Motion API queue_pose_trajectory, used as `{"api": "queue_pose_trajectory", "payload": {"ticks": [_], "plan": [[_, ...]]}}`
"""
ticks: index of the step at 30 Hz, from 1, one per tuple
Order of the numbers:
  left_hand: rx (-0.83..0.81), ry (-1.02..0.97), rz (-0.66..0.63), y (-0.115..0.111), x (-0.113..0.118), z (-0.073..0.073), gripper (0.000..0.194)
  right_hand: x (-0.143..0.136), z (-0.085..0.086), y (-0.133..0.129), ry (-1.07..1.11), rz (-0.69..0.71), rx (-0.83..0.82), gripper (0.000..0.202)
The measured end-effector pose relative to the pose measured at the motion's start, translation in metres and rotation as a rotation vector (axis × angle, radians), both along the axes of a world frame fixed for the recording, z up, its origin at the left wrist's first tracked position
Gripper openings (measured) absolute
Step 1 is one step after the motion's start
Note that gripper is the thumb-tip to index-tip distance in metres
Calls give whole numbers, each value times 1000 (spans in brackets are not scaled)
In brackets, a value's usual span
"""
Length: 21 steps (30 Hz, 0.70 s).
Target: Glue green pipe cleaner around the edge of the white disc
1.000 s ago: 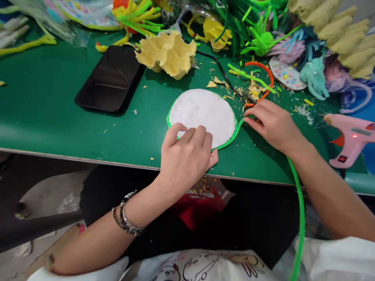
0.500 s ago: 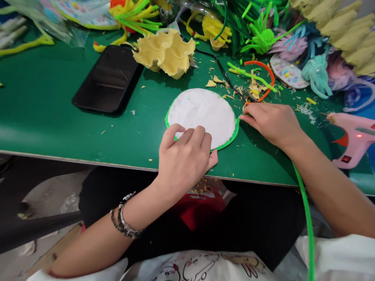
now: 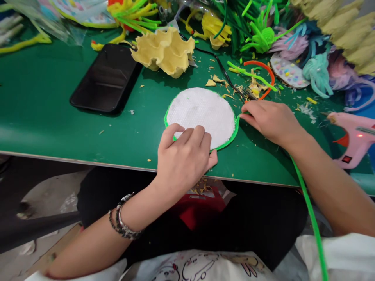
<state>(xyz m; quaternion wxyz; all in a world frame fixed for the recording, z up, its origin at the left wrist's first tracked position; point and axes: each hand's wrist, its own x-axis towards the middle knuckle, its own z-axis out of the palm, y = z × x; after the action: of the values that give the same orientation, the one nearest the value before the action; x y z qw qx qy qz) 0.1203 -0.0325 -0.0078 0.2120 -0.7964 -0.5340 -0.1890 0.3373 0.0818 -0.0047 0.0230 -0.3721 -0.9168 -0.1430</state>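
Observation:
A white, textured oval disc (image 3: 202,111) lies flat on the green table, its rim edged with fuzzy green pipe cleaner. My left hand (image 3: 186,156) bends its fingers over the disc's near left edge and holds it down. At the disc's right side, my right hand (image 3: 271,121) pinches the green pipe cleaner (image 3: 304,191) where it leaves the rim. The long loose end of that strand passes under my right forearm and hangs past the table edge. My right fingers partly hide the pinched bit.
A pink glue gun (image 3: 356,136) with a lit red light lies at right. Behind the disc are a yellow egg-carton piece (image 3: 165,50), a black glossy rectangular object (image 3: 107,78), a black cable (image 3: 222,70), an orange pipe cleaner (image 3: 269,72) and scraps. Coloured pipe-cleaner bundles crowd the back.
Both hands keep nearly the same place on the disc and strand. The hanging end of the green pipe cleaner has swung slightly to the right. The view has shifted a little.

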Motion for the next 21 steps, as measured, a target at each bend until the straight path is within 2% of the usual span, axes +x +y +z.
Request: {"api": "queue_pose_trajectory", "payload": {"ticks": [14,21], "plan": [[-145,-58,-7,-1,-1,3,21,-2,1,3,65,-4,-49,25],[-137,-37,-27,-2,-1,3,23,0,-3,3,161,35,-72,28]]}}
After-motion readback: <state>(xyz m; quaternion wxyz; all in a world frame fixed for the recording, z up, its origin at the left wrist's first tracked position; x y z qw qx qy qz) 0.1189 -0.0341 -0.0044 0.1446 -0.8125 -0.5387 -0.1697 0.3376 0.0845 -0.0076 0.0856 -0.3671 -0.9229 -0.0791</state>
